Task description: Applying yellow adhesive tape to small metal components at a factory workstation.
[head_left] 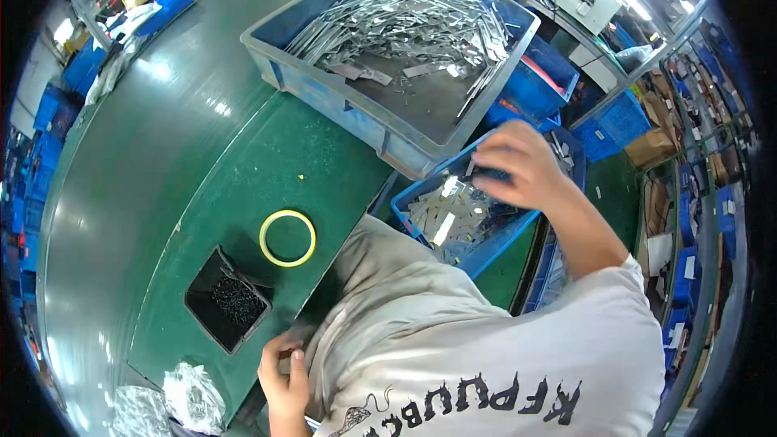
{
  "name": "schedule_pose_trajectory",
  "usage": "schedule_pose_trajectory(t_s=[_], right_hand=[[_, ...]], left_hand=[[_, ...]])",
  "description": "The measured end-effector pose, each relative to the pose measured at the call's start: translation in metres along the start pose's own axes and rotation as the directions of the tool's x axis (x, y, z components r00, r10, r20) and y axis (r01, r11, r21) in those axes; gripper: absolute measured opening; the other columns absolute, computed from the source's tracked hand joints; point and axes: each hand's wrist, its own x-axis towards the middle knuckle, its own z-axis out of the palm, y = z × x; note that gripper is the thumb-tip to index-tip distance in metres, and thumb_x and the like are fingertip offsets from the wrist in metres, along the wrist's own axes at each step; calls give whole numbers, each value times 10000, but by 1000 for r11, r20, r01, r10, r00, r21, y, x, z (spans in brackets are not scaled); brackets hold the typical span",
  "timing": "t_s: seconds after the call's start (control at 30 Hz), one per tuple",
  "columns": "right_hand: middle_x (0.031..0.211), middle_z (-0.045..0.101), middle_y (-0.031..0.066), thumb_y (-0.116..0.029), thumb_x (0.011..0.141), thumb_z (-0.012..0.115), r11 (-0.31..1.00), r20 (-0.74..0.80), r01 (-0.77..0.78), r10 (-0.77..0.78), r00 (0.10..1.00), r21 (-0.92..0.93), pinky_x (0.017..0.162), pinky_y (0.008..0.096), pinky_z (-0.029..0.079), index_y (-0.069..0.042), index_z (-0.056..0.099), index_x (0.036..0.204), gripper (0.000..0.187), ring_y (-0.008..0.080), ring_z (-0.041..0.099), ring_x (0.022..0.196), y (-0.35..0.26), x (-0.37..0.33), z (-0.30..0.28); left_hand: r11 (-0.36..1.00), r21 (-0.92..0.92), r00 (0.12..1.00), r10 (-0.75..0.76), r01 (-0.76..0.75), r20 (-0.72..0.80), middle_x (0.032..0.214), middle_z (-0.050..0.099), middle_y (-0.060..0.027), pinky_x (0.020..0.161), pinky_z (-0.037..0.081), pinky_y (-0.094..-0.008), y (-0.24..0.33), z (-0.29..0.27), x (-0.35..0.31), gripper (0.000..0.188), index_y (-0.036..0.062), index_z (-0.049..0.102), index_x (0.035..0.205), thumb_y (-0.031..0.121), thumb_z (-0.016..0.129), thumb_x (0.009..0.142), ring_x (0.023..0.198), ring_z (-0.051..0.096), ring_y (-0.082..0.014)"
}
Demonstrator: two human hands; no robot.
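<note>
Head view: right hand (pixel 522 166) reaching down into small blue bin (pixel 486 255) of shiny metal strips (pixel 449 214) past the desk's right edge, fingers curled, grip hidden. Left hand (pixel 283 376) at the desk's near edge, fingers bent, pinching something too small to tell, beside black tray (pixel 227 299) and yellow tape ring (pixel 287 238).

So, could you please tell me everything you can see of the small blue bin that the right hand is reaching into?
The small blue bin is an open plastic crate standing to the right of the green table, lower than the large blue-grey tray. It holds a loose, shallow heap of flat shiny metal strips. The right hand reaches in over its far side, fingers down among the strips. Its near corner lies by the person's shirt.
</note>
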Motion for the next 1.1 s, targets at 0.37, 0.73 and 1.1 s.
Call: schedule_pose_trajectory(t_s=[0.37,0.73,1.1], right_hand=[[944,722,140,-379,778,672,843,481,-475,536,694,-255,776,445,539,-91,750,952,345,338,686,904,95,196,120],[995,715,183,-269,766,654,804,492,-348,577,652,-482,794,452,554,-72,758,946,287,355,693,930,79,203,114],[1021,687,109,-176,793,726,894,95,-58,112,989,-445,814,394,511,-61,688,1115,344,326,646,921,-4,159,-41]], left_hand=[[865,419,961,261,-274,89,590,605,-117,493,473,-377,6,1,-1,106,63,662,874,69,720,785,500,597,-291],[872,400,958,273,-283,84,654,644,-132,538,498,-414,6,-1,-3,99,88,683,873,132,722,794,578,632,-343],[930,276,970,229,-244,86,736,662,-140,577,505,-367,10,-7,-1,120,39,671,916,76,692,803,608,633,-274]])
